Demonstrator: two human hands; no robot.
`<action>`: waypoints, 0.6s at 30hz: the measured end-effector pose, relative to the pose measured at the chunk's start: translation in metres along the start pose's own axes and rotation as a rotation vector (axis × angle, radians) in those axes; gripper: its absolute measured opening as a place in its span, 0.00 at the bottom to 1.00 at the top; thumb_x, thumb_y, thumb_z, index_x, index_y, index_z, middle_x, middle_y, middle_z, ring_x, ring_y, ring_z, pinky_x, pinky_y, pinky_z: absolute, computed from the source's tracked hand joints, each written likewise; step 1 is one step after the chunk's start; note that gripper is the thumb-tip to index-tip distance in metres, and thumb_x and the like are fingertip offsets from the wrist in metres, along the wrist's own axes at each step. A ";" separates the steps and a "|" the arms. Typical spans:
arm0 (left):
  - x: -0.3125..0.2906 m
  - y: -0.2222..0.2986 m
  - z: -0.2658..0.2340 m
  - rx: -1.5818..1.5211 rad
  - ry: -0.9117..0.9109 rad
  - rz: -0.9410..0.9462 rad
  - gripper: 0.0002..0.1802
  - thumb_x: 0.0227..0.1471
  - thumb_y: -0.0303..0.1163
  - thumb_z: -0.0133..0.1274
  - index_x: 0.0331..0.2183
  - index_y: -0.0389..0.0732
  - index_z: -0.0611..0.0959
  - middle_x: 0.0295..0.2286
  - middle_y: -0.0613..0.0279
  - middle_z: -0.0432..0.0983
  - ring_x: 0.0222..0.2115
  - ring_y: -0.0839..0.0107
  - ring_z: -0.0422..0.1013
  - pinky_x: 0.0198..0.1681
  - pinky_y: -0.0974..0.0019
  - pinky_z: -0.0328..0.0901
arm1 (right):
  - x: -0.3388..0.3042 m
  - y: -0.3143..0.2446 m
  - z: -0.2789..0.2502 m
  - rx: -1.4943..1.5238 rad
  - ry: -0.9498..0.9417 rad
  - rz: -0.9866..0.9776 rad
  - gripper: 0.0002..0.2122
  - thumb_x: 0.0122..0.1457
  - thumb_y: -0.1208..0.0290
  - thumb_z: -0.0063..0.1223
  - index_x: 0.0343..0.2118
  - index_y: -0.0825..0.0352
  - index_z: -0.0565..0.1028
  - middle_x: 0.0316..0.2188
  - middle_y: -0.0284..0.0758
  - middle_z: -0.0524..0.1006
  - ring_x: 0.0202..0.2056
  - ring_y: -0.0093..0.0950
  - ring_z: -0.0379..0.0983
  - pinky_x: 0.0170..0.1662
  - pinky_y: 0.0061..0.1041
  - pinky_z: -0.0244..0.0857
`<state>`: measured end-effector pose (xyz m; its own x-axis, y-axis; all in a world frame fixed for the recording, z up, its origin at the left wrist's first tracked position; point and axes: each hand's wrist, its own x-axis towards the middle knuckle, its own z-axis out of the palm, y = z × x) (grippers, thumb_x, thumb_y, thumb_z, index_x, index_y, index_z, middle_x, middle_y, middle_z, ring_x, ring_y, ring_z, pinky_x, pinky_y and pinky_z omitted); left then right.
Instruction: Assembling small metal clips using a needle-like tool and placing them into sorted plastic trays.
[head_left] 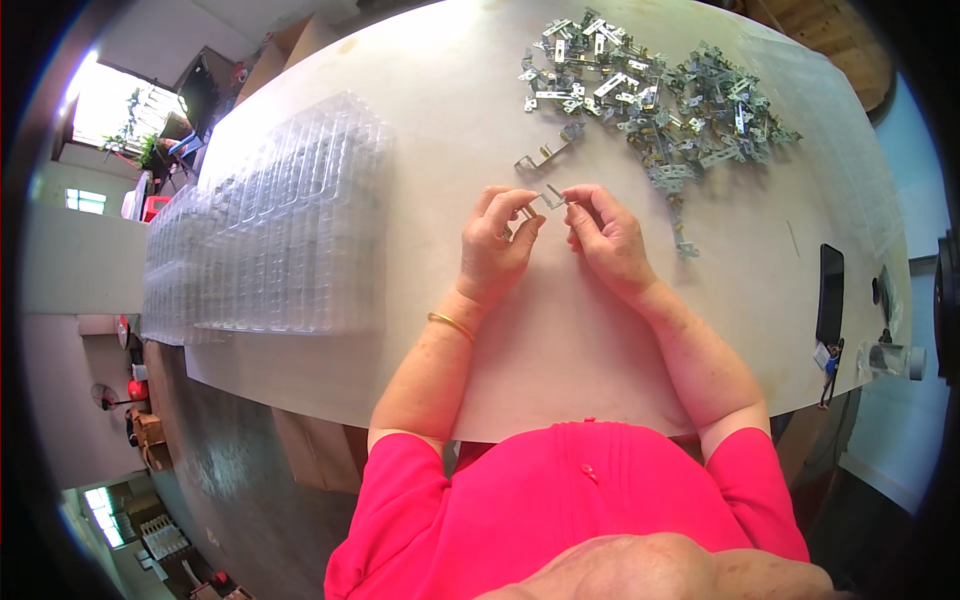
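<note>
Surface (450, 110): pale. Clear plastic trays (290, 230): stacked, left. Metal brackets (740, 115): heaped, upper right. Left hand (493, 245): fingers pinched on a small metal piece (555, 204), between both hands. Right hand (613, 245): fingers pinched, apparently on its other end.

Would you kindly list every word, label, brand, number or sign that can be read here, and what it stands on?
None can be read.
Held metal part: too small to tell any marking.
Heap of metal parts: any markings too small to read.
Clear plastic trays: no legible lettering.
Black phone-like slab: no legible text.
</note>
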<state>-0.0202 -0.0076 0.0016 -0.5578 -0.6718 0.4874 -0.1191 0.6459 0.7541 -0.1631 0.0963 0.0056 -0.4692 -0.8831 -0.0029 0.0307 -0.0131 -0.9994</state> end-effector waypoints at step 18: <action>0.001 0.006 0.001 0.025 -0.152 0.218 0.17 0.43 0.20 0.64 0.38 0.41 0.83 0.33 0.63 0.75 0.28 0.73 0.72 0.32 0.70 0.69 | 0.013 0.005 -0.017 0.385 -0.073 0.158 0.08 0.66 0.69 0.49 0.38 0.68 0.76 0.36 0.31 0.78 0.39 0.20 0.73 0.48 0.22 0.68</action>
<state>-0.0228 -0.0041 0.0059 -0.6895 -0.4547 0.5638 -0.0020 0.7796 0.6262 -0.1837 0.0922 -0.0003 -0.3689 -0.9191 -0.1386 0.4315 -0.0373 -0.9013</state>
